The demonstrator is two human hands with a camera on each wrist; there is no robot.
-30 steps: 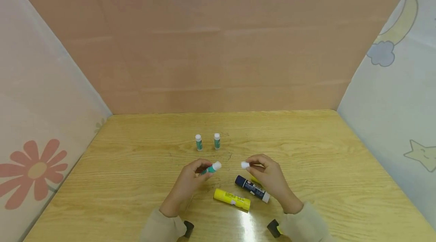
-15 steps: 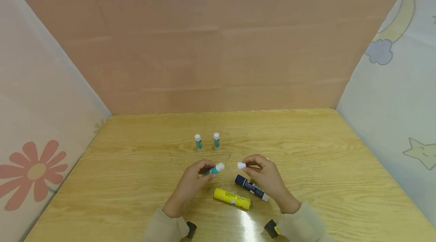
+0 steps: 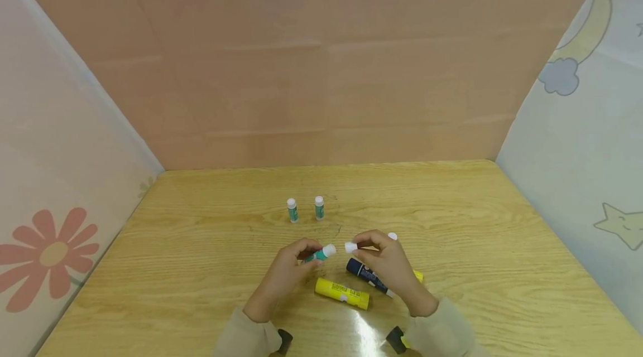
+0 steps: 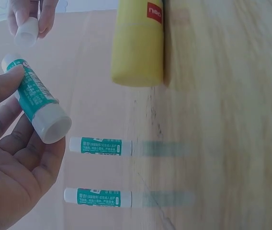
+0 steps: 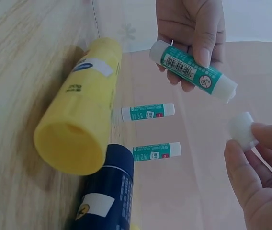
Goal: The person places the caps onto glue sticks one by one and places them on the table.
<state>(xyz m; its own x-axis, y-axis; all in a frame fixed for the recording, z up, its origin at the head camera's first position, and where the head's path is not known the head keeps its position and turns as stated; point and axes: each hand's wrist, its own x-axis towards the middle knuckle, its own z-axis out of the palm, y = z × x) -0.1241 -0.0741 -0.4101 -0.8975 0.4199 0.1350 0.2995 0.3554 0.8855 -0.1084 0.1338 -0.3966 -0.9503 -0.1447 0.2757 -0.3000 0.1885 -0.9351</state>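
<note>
My left hand (image 3: pixel 287 269) holds a small green-and-white glue stick (image 3: pixel 320 254), with the thumb across its label. Its white end without a cap tilts up toward the right. Between thumb and fingertips my right hand (image 3: pixel 389 266) pinches a white cap (image 3: pixel 350 247). A narrow gap separates the cap from the glue stick in the right wrist view, where the cap (image 5: pixel 242 130) hangs just below the stick's uncapped end (image 5: pixel 226 90). Farther back, two capped green glue sticks (image 3: pixel 293 212) stand upright side by side.
A large yellow glue stick (image 3: pixel 342 294) lies in front of the hands. Beside it lies a navy glue stick (image 3: pixel 366 275), partly under my right hand. Another yellow thing (image 3: pixel 418 276) and a white top (image 3: pixel 392 236) show from behind that hand. Walls surround the wooden table (image 3: pixel 201 206).
My right hand has shifted left with the cap, and my left hand slightly right with the glue stick. The gap between them has narrowed. A white top now shows behind the right hand.
</note>
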